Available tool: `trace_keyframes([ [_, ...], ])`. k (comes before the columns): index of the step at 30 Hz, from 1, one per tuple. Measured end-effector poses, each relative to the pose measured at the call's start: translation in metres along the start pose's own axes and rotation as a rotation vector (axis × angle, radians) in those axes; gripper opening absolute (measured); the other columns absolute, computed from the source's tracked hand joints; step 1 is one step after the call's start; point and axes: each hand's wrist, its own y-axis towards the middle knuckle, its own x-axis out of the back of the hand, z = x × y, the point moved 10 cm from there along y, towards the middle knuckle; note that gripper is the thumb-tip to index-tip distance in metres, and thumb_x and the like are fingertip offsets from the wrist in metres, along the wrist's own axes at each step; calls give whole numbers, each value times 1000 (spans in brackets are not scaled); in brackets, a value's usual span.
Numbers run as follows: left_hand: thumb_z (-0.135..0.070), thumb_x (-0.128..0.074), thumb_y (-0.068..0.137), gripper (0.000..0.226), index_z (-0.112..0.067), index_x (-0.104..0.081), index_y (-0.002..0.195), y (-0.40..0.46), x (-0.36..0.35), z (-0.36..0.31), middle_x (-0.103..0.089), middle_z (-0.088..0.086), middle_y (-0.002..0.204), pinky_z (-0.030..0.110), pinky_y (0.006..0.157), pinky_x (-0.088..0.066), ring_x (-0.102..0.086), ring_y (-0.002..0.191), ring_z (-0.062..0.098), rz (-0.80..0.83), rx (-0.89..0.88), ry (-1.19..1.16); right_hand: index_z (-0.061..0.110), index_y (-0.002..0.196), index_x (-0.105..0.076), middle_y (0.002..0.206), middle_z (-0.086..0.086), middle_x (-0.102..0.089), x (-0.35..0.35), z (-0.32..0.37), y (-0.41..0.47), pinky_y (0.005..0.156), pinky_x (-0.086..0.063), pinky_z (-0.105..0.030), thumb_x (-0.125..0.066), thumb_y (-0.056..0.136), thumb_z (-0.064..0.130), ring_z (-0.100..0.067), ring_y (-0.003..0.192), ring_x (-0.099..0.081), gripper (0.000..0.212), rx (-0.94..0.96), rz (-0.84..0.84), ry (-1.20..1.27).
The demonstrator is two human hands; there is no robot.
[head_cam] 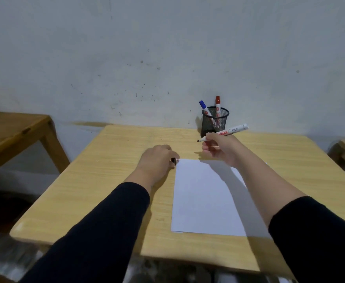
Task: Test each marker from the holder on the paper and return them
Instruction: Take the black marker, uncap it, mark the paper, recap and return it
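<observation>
A pale yellow wooden table [110, 180] fills the lower middle of the frame, set against a scuffed grey-white wall [126, 48]. On it, right of centre, lies a plain white sheet of paper [204, 201], long side running away from the viewer, with no marks visible on it.

At the table's far edge, upper right of centre, stands a round black wire-mesh holder [214, 121]. Two white markers stand in it: one with a blue cap [204, 107] leaning left, and one with a red cap [217, 105] nearly upright.

The right hand [218, 149] is raised just in front of the holder, above the far end of the paper. Its fingers are curled around a white-barrelled marker with red lettering [228, 131], uncapped, its dark tip pointing left and its back end angled up to the right, clear of the paper.

The left hand [157, 160] rests low at the centre of the frame, just beside the paper's far left corner. Its fingers are closed over a small black marker cap [174, 160], of which only the end shows; it seems to touch the table, though the hand hides the contact.

Both forearms wear black sleeves [98, 231]. A darker brown wooden table [14, 129] stands at the left edge of the frame.
</observation>
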Motion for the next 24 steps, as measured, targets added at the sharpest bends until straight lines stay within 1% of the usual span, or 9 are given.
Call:
trace_keyframes([
  [2,-9,-58,90,24,-20,-70,107,1,-4,3,-66,2,102,30,68,-42,-61,96,24,18,33,6,-6,109,-60,78,-12,-61,7,1,-5,57,-55,-21,-58,92,7,-18,64,-58,21,18,14,-32],
  [4,-13,-61,88,17,-17,-71,101,1,0,11,-68,3,97,29,68,-45,-62,91,22,-37,121,-132,-10,112,-62,90,-16,-65,14,2,-9,70,-57,-24,-64,87,4,-20,71,-61,29,44,12,-5],
  [6,-13,-67,85,10,-15,-72,93,-2,14,22,-69,-1,88,18,67,-46,-63,81,13,-191,278,-481,-11,111,-61,96,-20,-65,21,8,-16,77,-60,-26,-67,84,-2,-23,76,-64,29,74,-3,82],
  [8,-10,-71,82,9,-16,-72,89,-2,30,24,-67,-5,81,5,62,-43,-59,72,2,-333,356,-821,-10,109,-59,97,-24,-65,24,21,-23,76,-60,-28,-66,83,-6,-24,76,-66,27,124,7,164],
  [10,-9,-72,81,12,-19,-72,88,5,44,15,-68,-7,77,7,65,-46,-60,69,1,-366,336,-1026,-13,111,-58,97,-24,-66,20,38,-32,74,-61,-27,-65,83,-7,-24,75,-68,30,187,57,191],
  [12,-8,-71,82,15,-22,-71,86,11,56,3,-70,-4,76,16,69,-50,-64,71,6,-366,292,-1158,-13,112,-59,97,-22,-68,16,53,-41,77,-61,-26,-65,83,-6,-22,76,-71,30,246,105,197],
  [16,-7,-70,84,16,-23,-71,86,17,68,-13,-72,-1,80,19,70,-53,-67,76,12,-356,247,-1226,-3,98,-65,97,-20,-69,14,71,-59,80,-60,-27,-65,84,-6,-21,81,-72,15,312,135,237],
  [18,-6,-69,84,15,-21,-71,87,17,70,-20,-72,-1,80,19,69,-53,-68,75,10,-345,232,-1234,-3,98,-65,98,-20,-69,14,74,-64,80,-60,-27,-65,83,-6,-22,83,-71,15,323,142,242],
  [24,-5,-67,85,15,-19,-71,86,16,76,-46,-72,0,79,17,68,-56,-69,71,5,-300,165,-1223,-7,108,-63,95,-18,-71,16,72,-72,79,-60,-25,-66,84,-4,-19,78,-72,25,328,155,228],
])
